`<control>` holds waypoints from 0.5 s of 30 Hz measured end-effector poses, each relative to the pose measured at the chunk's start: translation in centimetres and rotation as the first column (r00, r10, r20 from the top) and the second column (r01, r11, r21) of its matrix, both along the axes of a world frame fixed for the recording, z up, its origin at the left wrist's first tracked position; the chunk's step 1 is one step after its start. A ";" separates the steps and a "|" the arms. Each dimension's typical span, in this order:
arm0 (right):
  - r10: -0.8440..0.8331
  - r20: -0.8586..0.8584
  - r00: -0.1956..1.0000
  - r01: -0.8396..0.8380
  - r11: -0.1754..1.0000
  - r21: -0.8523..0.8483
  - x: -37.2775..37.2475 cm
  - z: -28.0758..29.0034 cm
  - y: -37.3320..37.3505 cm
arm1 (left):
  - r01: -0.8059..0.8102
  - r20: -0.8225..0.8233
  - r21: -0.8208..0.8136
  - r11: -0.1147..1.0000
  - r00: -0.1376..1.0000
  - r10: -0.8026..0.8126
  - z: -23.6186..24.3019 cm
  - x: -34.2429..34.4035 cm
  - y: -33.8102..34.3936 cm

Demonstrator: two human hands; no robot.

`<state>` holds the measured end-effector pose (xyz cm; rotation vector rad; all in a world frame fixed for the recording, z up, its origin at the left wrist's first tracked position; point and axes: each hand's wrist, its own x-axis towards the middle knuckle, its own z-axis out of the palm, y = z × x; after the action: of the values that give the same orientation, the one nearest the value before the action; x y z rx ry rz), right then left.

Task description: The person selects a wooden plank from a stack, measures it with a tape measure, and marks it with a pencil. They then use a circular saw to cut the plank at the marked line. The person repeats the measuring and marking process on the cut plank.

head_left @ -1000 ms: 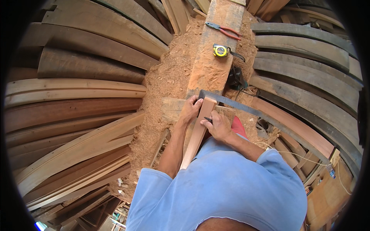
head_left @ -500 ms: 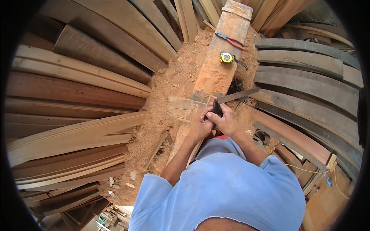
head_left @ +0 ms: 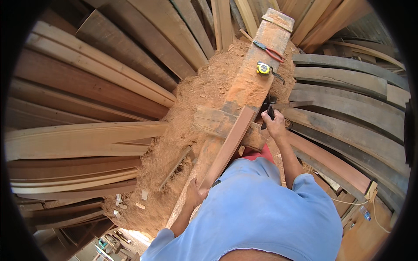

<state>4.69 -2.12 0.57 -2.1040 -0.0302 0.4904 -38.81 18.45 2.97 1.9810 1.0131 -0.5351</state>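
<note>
A reddish-brown wooden piece [head_left: 230,145] slants across the work plank [head_left: 248,85] and over a short crosspiece [head_left: 214,122]. My left hand [head_left: 195,193] is closed around its near end, beside my shirt. To the right of the far end, my right hand [head_left: 276,125] grips a try square [head_left: 292,105] by its black handle; the metal blade points right, apart from the wood. Farther up the plank lie a yellow tape measure [head_left: 263,68] with a dark strap and red-handled pliers [head_left: 270,51].
Sawdust [head_left: 191,104] covers the ground around the plank. Stacked boards [head_left: 109,89] fan out on the left, and grey weathered boards [head_left: 348,95] line the right. A dark object [head_left: 269,101] sits by the plank's right edge. A pale cord [head_left: 350,203] hangs at lower right.
My hands have separated: the left moved down to the wooden piece's near end, while the right carried the try square to the right, off the wood. More of the wooden piece now shows.
</note>
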 end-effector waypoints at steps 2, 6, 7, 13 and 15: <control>0.044 0.031 0.999 -0.043 0.998 -0.040 0.4 0.2 0.6 | -0.031 -0.049 0.023 0.999 0.998 0.032 -0.2 -1.4 -1.2; 0.052 0.003 0.999 -0.052 0.998 -0.022 0.3 -1.2 1.8 | -0.002 -0.164 0.065 0.998 0.986 0.013 0.2 -0.4 -2.6; 0.038 -0.016 0.999 -0.039 0.999 -0.020 0.3 -1.3 2.1 | 0.023 -0.214 0.038 0.999 0.977 -0.015 0.9 0.8 -2.1; 0.071 0.074 0.995 -0.069 0.997 -0.027 0.7 -2.2 2.7 | 0.132 -0.214 -0.038 0.990 0.967 -0.138 -0.3 0.1 2.8; 0.106 0.071 0.992 -0.104 0.994 -0.028 0.9 -2.1 2.9 | 0.093 -0.133 -0.072 0.993 0.986 -0.102 -3.5 -2.6 4.9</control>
<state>5.60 0.79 -1.56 -2.1508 -0.1783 0.4789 -41.40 23.40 -0.52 1.9647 0.9720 -0.7578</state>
